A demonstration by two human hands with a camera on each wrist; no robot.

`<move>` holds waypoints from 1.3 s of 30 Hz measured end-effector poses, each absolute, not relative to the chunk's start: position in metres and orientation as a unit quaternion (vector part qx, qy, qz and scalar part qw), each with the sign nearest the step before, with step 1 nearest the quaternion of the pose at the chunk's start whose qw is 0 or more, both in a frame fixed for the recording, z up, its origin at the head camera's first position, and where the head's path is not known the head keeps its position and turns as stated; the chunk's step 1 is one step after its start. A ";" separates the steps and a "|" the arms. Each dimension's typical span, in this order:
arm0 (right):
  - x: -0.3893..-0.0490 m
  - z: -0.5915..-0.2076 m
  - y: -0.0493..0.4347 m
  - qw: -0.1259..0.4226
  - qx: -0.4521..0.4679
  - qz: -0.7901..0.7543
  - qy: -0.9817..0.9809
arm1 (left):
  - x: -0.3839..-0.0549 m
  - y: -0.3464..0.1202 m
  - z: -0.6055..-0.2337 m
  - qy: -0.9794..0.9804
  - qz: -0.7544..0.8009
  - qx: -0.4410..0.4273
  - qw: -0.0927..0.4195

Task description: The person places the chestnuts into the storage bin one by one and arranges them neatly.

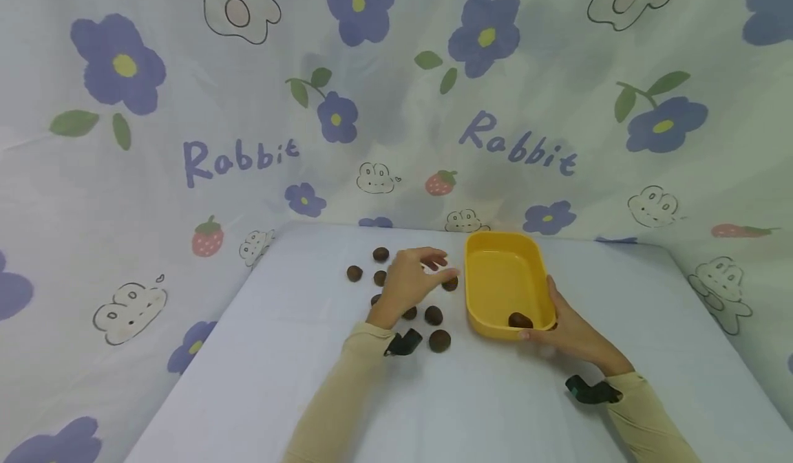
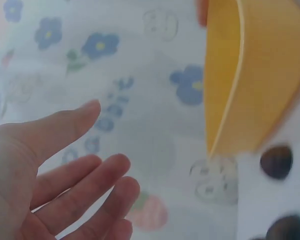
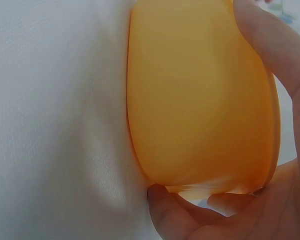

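A yellow plastic box (image 1: 502, 281) with rounded corners stands on the white-covered table. My right hand (image 1: 579, 336) grips it at the near right corner, thumb at the near rim; the right wrist view shows fingers (image 3: 172, 212) bent around the box wall. Inside, one brown chestnut (image 1: 520, 320) lies at the near end. My left hand (image 1: 403, 284) hovers left of the box over loose chestnuts, thumb and fingers apart. Nothing is between them in the left wrist view, where the hand (image 2: 65, 190) faces the box side. One chestnut (image 1: 450, 283) shows just below the left thumb tip.
Several more chestnuts lie scattered left of the box, among them one chestnut (image 1: 440, 341) nearest me and another chestnut (image 1: 354, 273) farthest left. Behind the table hangs a white curtain (image 1: 396, 140) printed with flowers and rabbits.
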State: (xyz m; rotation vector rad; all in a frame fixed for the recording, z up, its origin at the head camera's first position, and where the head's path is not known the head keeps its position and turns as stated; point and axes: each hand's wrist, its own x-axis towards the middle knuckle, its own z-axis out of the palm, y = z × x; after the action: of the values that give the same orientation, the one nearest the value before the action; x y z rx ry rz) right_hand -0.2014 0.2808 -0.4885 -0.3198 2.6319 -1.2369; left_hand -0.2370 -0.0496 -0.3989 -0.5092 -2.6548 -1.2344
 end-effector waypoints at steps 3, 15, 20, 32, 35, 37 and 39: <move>-0.202 -0.490 0.281 0.097 -0.124 -0.431 0.888 | -0.242 -0.081 -0.400 -0.874 -0.443 -0.157 0.124; -0.204 -0.485 0.282 0.107 -0.108 -0.426 0.892 | -0.268 -0.171 -0.407 -0.857 -0.471 -0.056 0.200; -0.204 -0.489 0.282 0.110 -0.109 -0.432 0.888 | -0.273 -0.191 -0.423 -0.876 -0.445 0.014 0.186; -0.204 -0.490 0.281 0.111 -0.096 -0.423 0.894 | -0.287 -0.207 -0.454 -0.896 -0.414 0.119 0.110; -0.203 -0.489 0.281 0.111 -0.095 -0.422 0.895 | -0.288 -0.209 -0.459 -0.901 -0.403 0.133 0.096; -0.203 -0.489 0.280 0.110 -0.095 -0.420 0.896 | -0.288 -0.210 -0.462 -0.903 -0.396 0.142 0.083; -0.203 -0.489 0.280 0.110 -0.095 -0.417 0.897 | -0.289 -0.211 -0.464 -0.907 -0.389 0.146 0.073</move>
State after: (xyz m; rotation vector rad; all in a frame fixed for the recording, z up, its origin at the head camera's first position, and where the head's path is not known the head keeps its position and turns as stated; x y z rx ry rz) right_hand -0.2034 0.2802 -0.4891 -0.2792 2.6353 -1.2266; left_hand -0.2891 -0.2113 -0.4640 0.4395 -2.7230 -1.1674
